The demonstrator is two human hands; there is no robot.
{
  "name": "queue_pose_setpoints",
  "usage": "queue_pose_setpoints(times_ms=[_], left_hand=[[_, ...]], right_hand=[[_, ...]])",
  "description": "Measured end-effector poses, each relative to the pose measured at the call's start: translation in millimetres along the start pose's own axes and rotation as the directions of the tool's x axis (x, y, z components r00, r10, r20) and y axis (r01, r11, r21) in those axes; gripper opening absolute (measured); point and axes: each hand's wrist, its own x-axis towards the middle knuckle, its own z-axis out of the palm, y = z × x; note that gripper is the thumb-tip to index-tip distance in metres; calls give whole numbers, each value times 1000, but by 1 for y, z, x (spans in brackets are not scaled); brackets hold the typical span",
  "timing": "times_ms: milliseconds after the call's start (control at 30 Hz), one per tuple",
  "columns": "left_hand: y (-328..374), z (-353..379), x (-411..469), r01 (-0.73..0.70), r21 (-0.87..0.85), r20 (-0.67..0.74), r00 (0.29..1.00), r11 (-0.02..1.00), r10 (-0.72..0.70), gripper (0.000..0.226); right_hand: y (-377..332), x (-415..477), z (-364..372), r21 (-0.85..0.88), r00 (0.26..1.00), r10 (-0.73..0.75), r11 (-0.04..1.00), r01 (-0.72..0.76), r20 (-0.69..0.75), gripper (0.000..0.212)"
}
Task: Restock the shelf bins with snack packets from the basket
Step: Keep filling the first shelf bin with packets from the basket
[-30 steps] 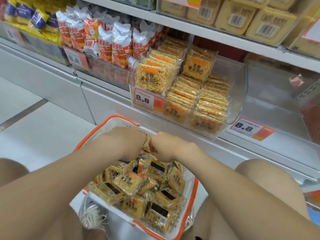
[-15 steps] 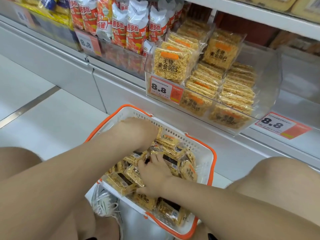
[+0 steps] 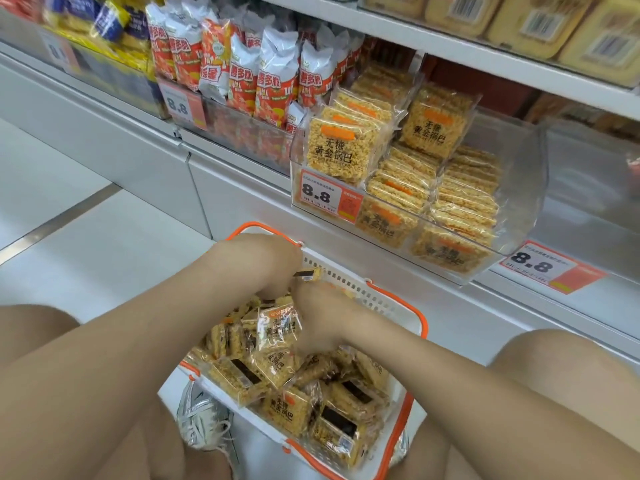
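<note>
**Basket** [image 3: 367, 294]: white with an orange rim, set on the floor between the knees, just below the shelf. It is heaped with yellow snack packets [image 3: 287, 414], and most of the stock is judged still to be shelved.

**Shelf bin** [image 3: 526, 168]: clear, fronted by an 8.8 price tag [image 3: 320, 199]. It is partly filled with matching stocked packets [image 3: 332, 150], some stood upright and others stacked flat. Room is seen at the right rear, so the restock is judged well short of finished.

**Left hand** [image 3: 266, 258]: held over the far rim of the basket. The fingers are curled down round a dark-labelled packet [image 3: 308, 273], one end of which is seen protruding.

**Right hand** [image 3: 322, 317]: lowered among the packets in the basket. The fingers are hidden and blurred, so whether anything is gripped cannot be told.

**Neighbouring bin**: filled with red-and-white bags [image 3: 273, 81] and not concerned in the task.

**Step in hand**: packets are being gathered, and none is being carried to the bin.
</note>
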Motion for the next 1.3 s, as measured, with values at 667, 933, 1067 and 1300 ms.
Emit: queue_pose_setpoints(times_ms=[667,933,1067,1300], left_hand=[[-4,-36,-12,-584,-484,-875,335,652,-349,81],[8,-44,-2,-576,-447,-894,304,685,-328,83],[15,-50,7,-456,-422,-897,337,784,-287,103],[28,-50,27,-216,-271,-890,428,938,-158,69]], right_hand=[[51,-81,-122,565,718,147,730,385,-680,61],[62,-82,-129,531,640,221,775,344,-736,45],[83,-86,-145,528,545,331,811,253,-771,43],[133,-65,-159,649,301,599,754,99,-742,43]])
